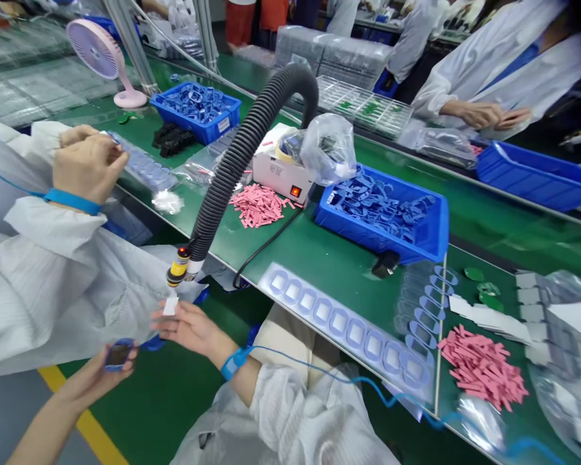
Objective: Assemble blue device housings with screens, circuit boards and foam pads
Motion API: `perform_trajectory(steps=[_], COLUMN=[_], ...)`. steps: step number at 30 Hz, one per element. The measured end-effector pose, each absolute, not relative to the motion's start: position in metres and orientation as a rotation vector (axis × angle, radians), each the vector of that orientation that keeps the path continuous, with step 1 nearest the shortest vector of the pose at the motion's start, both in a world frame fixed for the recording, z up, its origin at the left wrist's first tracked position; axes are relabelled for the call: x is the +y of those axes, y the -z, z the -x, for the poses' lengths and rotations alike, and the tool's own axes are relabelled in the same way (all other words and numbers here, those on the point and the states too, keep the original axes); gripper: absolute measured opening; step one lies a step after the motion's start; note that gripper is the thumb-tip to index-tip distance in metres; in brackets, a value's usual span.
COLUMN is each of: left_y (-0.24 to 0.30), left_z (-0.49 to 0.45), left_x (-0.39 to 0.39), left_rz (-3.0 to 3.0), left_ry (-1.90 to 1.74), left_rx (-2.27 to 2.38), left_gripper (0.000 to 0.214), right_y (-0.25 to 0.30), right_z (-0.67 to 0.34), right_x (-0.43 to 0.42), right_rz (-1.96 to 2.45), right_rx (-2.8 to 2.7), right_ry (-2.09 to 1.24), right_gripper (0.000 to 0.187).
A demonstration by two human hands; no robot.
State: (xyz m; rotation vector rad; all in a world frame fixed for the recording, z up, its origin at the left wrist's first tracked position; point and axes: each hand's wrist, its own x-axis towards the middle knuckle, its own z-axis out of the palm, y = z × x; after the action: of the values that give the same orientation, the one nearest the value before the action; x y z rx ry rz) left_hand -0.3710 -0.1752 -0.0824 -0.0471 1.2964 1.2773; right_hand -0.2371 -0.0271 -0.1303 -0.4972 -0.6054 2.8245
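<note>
My left hand (88, 382), low at the left, grips a small blue-framed part (119, 354) with a dark square face. Fingers and thumb hold it by its edges. To its right, my right hand (193, 328) wears a blue wrist strap (234, 363) and pinches a small white square piece (171, 306) at its fingertips. Just above that piece hangs a yellow-and-black nozzle (178, 267) with a red light, at the end of a black corrugated hose (242, 135). Both hands are off the bench, beyond its near edge.
On the green bench lie a strip of blue-rimmed pieces (339, 321), pink strips (484, 367) and a blue bin (382, 243) of blue frames. A white box (281, 175) stands behind. A co-worker's hand (90, 161) is close at left; another person (484, 113) works across the bench.
</note>
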Motion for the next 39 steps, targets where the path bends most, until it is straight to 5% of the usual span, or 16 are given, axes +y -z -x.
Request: perform_trajectory(steps=[8,15,18,25,39], left_y=[0.1,0.083,0.063,0.008,-0.025], left_z=[0.356,0.289,0.243,0.125,0.022], left_x=[-0.1,-0.09,-0.084,-0.047,-0.011], left_rz=[0.032,-0.014,-0.054,-0.173,-0.289], left_ry=[-1.185,-1.1,-1.076,-1.168,-1.201], left_rx=[1.308,1.14,1.007,0.741,0.444], left_gripper=[0.017,0.014,0.03,0.039,0.028], right_y=[0.141,0.085,0.053,-0.002,-0.017], right_z=[0.166,0.067,0.028,-0.043,-0.1], right_x=[-0.056,-0.045,-0.035,-0.012,0.006], right_rz=[0.742,0.715,0.679,0.512,0.34], right_rx=[-0.619,-0.517,-0.485,-0.458,-0.401], right_ry=[-2.781,-2.642,-2.518,-2.036,-1.88], right_gripper=[0.019,0.053,0.058,0.036,0.028])
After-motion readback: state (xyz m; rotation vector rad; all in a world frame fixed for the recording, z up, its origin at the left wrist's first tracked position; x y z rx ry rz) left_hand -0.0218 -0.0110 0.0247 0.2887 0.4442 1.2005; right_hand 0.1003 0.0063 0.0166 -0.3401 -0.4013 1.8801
